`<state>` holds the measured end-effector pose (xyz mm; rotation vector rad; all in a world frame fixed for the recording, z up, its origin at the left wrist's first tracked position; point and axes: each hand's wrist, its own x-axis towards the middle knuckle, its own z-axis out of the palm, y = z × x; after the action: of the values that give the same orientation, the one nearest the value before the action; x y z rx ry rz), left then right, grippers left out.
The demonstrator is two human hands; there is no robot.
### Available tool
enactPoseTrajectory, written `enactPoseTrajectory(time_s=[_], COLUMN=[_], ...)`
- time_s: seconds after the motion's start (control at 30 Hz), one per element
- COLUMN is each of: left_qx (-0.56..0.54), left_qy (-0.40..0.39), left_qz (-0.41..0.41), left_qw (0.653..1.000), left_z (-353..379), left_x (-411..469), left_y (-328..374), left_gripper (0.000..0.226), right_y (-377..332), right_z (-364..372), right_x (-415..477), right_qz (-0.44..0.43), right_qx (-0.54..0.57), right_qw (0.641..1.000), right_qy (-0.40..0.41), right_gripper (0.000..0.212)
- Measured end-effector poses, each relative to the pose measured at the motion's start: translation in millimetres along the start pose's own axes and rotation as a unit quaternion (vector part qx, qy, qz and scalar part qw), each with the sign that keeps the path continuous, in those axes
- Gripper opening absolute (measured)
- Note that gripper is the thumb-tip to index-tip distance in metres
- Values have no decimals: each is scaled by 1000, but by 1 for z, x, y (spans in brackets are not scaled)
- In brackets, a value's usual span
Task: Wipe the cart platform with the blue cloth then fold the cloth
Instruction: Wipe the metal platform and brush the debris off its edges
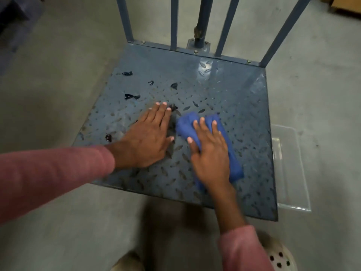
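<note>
The cart platform (224, 90) is blue-grey tread plate, seen from above. A bunched blue cloth (230, 153) lies on its near middle. My right hand (211, 151) presses flat on the cloth with straight fingers. My left hand (148, 137) rests flat on the bare plate just left of the cloth, fingers straight, holding nothing. Several dark scraps (131, 97) lie scattered on the platform's left half, one (173, 107) right at my left fingertips.
Upright blue bars (173, 22) and a post rise from the platform's far edge. A clear plastic bin (291, 167) sits on the concrete floor at the platform's right side. My shoes (281, 257) stand by the near edge.
</note>
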<state>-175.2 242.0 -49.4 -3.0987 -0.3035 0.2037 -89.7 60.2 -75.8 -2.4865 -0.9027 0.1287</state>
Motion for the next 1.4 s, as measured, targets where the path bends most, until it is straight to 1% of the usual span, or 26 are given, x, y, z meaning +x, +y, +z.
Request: enactPoseTrajectory(time_s=[0.07, 0.13, 0.23, 0.37, 0.47, 0.53, 0.63, 0.77, 0.83, 0.93, 1.03, 1.13, 1.2, 1.3, 1.4], left_qx=[-13, -27, -44, -18, -4, -37, -84, -101, -110, -120, -134, -140, -144, -146, -140], left_qy=[44, 61, 63, 84, 74, 66, 81, 118, 127, 122, 117, 116, 113, 115, 125], left_qz=[23, 16, -2, 60, 76, 65, 52, 32, 25, 9, -13, -18, -19, -17, -19], left_qw=[999, 998, 997, 995, 994, 995, 992, 987, 985, 985, 984, 983, 983, 983, 982], left_z=[13, 27, 38, 40, 40, 41, 43, 49, 51, 53, 54, 54, 53, 53, 54], left_x=[-27, -51, -77, -94, -95, -95, -94, -88, -83, -78, -72, -69, -70, -70, -69], left_y=[-1, 4, 13, 19, 18, 17, 18, 23, 24, 24, 22, 20, 18, 18, 19], left_gripper=[77, 74, 72, 65, 65, 67, 67, 68, 68, 69, 71, 72, 73, 73, 71], right_y=[-6, -2, 12, 33, 35, 29, 11, -23, -31, -27, -16, 0, 4, -3, -20], right_z=[3, 3, -3, -6, -4, -2, -1, 7, 10, 10, 7, 5, 5, 8, 10], right_x=[-31, -33, 9, 89, 112, 96, 40, -54, -81, -67, -10, 55, 77, 59, -7], right_qz=[-9, -26, -45, -41, -29, -21, -7, 0, -5, -12, -18, -7, -2, 1, 5], right_qx=[-13, -11, 11, 18, -1, -13, -14, -35, -37, -34, -36, -21, -24, -42, -46], right_qw=[1000, 1000, 999, 998, 999, 1000, 1000, 999, 999, 999, 999, 1000, 1000, 999, 999], right_qy=[1, -6, -22, -32, -24, -14, -11, -14, -13, -15, -15, -15, -20, -15, -9], right_gripper=[52, 51, 50, 54, 53, 53, 53, 54, 54, 52, 51, 52, 53, 55, 55])
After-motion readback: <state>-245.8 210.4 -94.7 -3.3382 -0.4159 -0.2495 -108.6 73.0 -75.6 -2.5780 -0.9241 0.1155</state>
